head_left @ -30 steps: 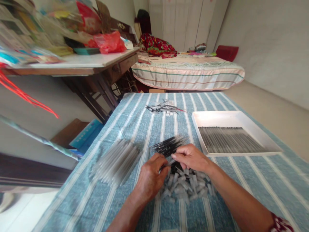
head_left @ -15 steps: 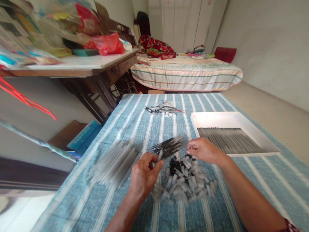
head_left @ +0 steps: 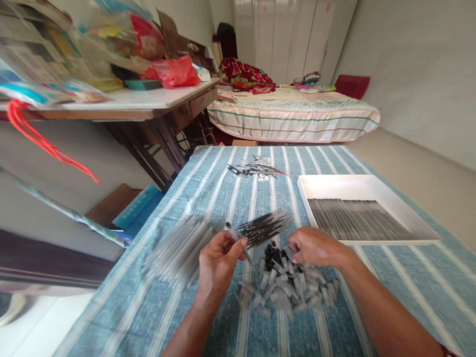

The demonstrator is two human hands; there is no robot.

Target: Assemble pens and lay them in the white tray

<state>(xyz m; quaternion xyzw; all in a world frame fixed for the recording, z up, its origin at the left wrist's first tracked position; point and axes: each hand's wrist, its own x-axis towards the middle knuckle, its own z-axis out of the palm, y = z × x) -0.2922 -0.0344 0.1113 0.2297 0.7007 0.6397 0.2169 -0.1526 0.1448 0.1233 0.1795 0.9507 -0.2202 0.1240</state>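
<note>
My left hand [head_left: 219, 258] pinches a pen [head_left: 235, 233] between thumb and fingers; its black end points up and left, and its thin end shows below the thumb. My right hand [head_left: 316, 247] has its fingers drawn together at the upper right edge of a heap of clear pen caps [head_left: 286, 292] and small black plugs [head_left: 272, 255]. What its fingertips hold, if anything, is hidden. Just beyond the hands lies a bundle of dark pen refills [head_left: 264, 227]. Left of my left hand rests a stack of clear pen barrels [head_left: 180, 250], somewhat blurred.
A white box [head_left: 338, 182] at the right holds a row of finished-looking pens [head_left: 357, 218]. Loose refills [head_left: 256, 169] lie at the far end of the striped tablecloth [head_left: 208, 198]. A cluttered side table [head_left: 148, 101] stands at left, a bed [head_left: 290, 116] behind.
My right hand has come down to the edge of the cap heap, fingers closing in. The pen in my left hand now shows its black end up and left. The view has shifted slightly.
</note>
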